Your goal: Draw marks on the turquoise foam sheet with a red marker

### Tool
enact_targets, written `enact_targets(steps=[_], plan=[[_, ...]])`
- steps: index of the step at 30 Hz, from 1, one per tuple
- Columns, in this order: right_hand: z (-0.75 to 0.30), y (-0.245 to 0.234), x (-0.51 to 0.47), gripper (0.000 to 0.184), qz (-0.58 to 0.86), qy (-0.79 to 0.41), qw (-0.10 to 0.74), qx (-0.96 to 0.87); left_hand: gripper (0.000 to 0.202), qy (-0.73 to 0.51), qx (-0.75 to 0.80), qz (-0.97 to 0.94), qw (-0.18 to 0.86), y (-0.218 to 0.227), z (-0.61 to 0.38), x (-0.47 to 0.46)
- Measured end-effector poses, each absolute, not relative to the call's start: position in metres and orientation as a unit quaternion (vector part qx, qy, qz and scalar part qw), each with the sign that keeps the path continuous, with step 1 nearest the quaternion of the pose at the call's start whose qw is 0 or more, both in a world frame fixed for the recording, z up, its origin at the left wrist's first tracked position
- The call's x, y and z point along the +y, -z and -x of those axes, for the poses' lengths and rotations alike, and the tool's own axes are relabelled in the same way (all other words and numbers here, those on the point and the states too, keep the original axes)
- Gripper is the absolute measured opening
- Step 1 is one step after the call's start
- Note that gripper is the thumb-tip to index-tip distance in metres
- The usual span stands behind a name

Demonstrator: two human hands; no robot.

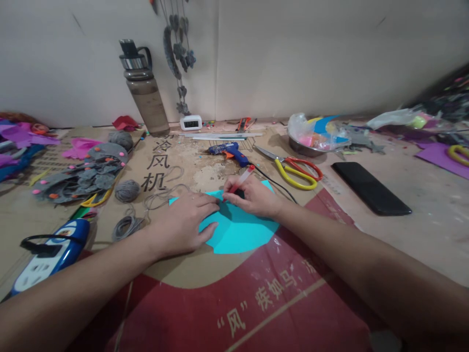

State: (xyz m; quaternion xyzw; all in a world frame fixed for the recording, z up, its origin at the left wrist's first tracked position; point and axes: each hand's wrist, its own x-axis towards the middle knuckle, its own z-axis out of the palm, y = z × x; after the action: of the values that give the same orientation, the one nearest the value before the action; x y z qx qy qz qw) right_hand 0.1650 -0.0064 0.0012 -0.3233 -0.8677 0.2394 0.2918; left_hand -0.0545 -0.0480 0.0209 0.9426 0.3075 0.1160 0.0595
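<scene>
A bright turquoise sheet (238,234), paper or felt, lies on the printed cardboard in front of me. My left hand (190,220) rests flat on its left side, fingers stretched out and thumb apart. In my right hand (254,193) is a red-capped pen (243,179), tilted, with its tip down at the sheet near my left fingertips. Something small and dark (240,193) shows by my right fingers; I cannot make out what it is. Beyond the hands lies a blue hot glue gun (234,152), and to its right are scissors (293,171) with yellow and red handles.
To the left are grey yarn balls (127,190), grey felt pieces (91,178) and a power strip (51,254). A water bottle (146,98) and small clock (191,122) stand at the wall. On the right are a metal bowl (309,148) and a black phone (370,188).
</scene>
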Motion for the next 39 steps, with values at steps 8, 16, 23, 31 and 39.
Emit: enact_targets(steps=[8, 16, 23, 31, 39], plan=[[-0.164, 0.001, -0.005, 0.016, 0.316, -0.245, 0.298, -0.867, 0.026, -0.124, 0.314, -0.940, 0.040, -0.023, 0.055, -0.047], [-0.163, 0.002, -0.003, 0.016, 0.317, -0.249, 0.298, -0.865, 0.027, -0.146, 0.295, -0.943, 0.051, -0.021, 0.057, -0.042], [-0.164, 0.002, -0.004, 0.016, 0.318, -0.249, 0.289, -0.868, 0.026, -0.142, 0.290, -0.944, 0.070, -0.021, 0.059, -0.039], [-0.165, -0.002, -0.006, 0.016, 0.324, -0.262, 0.278, -0.866, 0.029, -0.120, 0.320, -0.936, 0.088, -0.021, 0.061, -0.038], [-0.164, -0.001, -0.005, 0.016, 0.311, -0.262, 0.283, -0.869, 0.031, -0.099, 0.349, -0.926, 0.100, -0.025, 0.061, -0.038]])
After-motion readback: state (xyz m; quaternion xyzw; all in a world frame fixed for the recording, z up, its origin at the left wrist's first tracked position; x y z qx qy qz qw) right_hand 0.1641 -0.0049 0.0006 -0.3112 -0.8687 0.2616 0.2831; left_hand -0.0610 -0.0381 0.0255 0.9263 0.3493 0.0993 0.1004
